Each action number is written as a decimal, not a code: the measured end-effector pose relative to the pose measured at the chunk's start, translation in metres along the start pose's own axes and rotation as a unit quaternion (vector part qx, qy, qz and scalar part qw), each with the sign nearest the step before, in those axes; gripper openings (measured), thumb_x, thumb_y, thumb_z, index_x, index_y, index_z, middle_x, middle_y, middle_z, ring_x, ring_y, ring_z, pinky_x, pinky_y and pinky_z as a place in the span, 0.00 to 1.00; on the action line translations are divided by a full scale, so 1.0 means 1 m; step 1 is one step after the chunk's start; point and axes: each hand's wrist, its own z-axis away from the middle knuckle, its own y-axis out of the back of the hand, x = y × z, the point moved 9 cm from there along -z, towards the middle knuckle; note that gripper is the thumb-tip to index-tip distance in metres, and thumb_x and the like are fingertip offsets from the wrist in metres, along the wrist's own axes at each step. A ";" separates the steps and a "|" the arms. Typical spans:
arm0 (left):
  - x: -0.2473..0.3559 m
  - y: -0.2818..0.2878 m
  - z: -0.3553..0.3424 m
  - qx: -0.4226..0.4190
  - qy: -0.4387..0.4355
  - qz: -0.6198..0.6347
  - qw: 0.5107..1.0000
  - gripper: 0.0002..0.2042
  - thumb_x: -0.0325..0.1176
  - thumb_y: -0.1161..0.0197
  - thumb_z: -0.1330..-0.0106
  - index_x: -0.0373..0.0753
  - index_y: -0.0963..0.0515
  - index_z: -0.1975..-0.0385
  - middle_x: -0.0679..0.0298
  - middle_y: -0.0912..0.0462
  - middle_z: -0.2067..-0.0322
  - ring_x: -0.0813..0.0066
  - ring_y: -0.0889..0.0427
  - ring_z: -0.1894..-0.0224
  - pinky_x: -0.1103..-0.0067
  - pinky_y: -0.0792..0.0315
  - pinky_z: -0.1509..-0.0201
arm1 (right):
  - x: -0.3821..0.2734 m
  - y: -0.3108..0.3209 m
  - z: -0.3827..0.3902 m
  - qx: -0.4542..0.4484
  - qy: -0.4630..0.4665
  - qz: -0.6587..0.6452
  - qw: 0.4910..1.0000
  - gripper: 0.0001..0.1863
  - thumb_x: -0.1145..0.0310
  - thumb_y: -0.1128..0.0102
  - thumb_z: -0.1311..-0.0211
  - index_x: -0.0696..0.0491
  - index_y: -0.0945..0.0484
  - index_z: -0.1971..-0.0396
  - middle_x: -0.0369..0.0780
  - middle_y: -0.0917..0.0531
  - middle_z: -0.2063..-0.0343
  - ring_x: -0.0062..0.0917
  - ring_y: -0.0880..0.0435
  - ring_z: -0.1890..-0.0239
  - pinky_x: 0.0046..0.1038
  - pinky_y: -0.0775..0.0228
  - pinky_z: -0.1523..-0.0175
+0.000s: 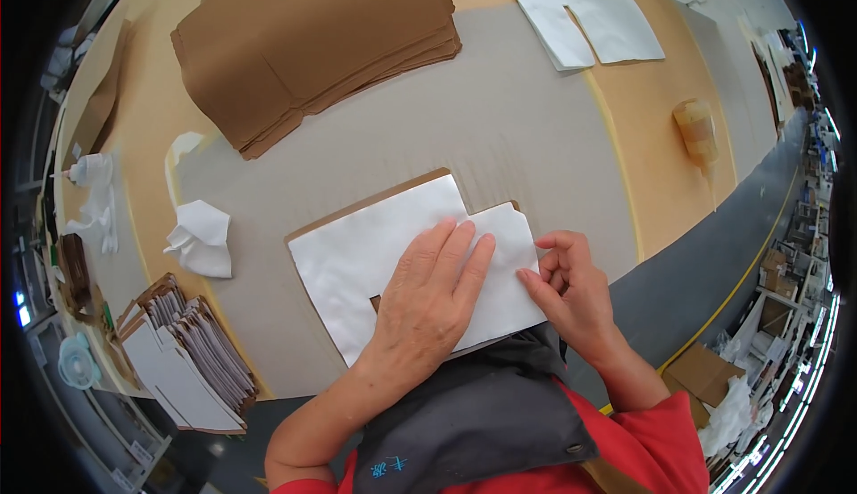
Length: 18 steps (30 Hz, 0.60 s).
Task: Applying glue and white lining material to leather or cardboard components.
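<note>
A white cut sheet [335, 257] with a stepped far edge and a small slot lies at the table's near edge. Under it is a brown piece [375, 201] of similar outline, showing as a narrow strip along the far side. My left hand [430, 289] lies flat on the white sheet, fingers stretched out. At the sheet's right edge, my right hand [576, 290] has its fingers loosely curled, and the thumb tip touches the edge. Thumb and forefinger stand apart, with nothing visible between them.
A stack of brown sheets [312, 34] lies at the far left, white sheets [616, 21] at the far right. A crumpled white cloth [201, 237] and a bundle of white-and-brown pieces [174, 365] are on the left. A yellowish cup-like container [694, 128] lies near the right edge.
</note>
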 end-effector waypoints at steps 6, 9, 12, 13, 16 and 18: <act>0.023 -0.004 0.000 0.015 -0.054 0.073 0.996 0.22 0.24 0.39 0.49 0.32 0.20 0.50 0.55 0.21 0.51 0.58 0.23 0.43 0.68 0.26 0.40 | 0.001 0.002 -0.001 0.009 0.021 0.004 1.000 0.20 0.72 0.33 0.37 0.56 0.30 0.49 0.34 0.24 0.77 0.17 0.26 0.80 0.21 0.32 0.73; 0.036 -0.005 0.006 0.002 -0.111 0.114 0.987 0.16 0.26 0.38 0.47 0.32 0.20 0.56 0.58 0.23 0.55 0.62 0.23 0.47 0.72 0.25 0.41 | 0.000 0.008 0.001 0.015 0.025 -0.005 1.000 0.21 0.70 0.31 0.38 0.55 0.30 0.49 0.34 0.24 0.76 0.16 0.26 0.81 0.20 0.33 0.74; 0.041 -0.012 0.011 -0.028 -0.135 0.123 0.983 0.15 0.26 0.38 0.47 0.34 0.21 0.57 0.58 0.23 0.56 0.64 0.23 0.49 0.72 0.25 0.41 | 0.005 0.020 0.000 0.030 0.010 -0.016 0.999 0.21 0.68 0.29 0.40 0.55 0.28 0.51 0.34 0.23 0.73 0.14 0.27 0.80 0.17 0.33 0.74; 0.042 -0.015 0.012 -0.039 -0.135 0.115 0.983 0.16 0.26 0.39 0.46 0.36 0.20 0.56 0.59 0.24 0.55 0.64 0.23 0.48 0.72 0.26 0.41 | 0.008 0.030 0.001 0.066 0.027 -0.033 0.997 0.20 0.69 0.29 0.40 0.55 0.27 0.51 0.35 0.23 0.71 0.13 0.26 0.79 0.18 0.33 0.73; 0.043 -0.021 0.014 -0.055 -0.138 0.097 0.984 0.16 0.27 0.39 0.46 0.39 0.20 0.55 0.59 0.24 0.54 0.63 0.24 0.47 0.72 0.26 0.40 | 0.013 0.050 0.008 0.108 0.053 -0.047 0.992 0.18 0.70 0.30 0.40 0.56 0.25 0.52 0.39 0.21 0.61 0.19 0.21 0.66 0.21 0.28 0.63; 0.043 -0.024 0.016 -0.060 -0.142 0.085 0.984 0.16 0.27 0.39 0.45 0.40 0.20 0.55 0.59 0.25 0.53 0.63 0.25 0.46 0.71 0.26 0.40 | -0.015 0.051 0.025 0.130 0.287 0.088 0.945 0.19 0.65 0.31 0.38 0.55 0.24 0.50 0.43 0.20 0.53 0.29 0.21 0.52 0.29 0.28 0.49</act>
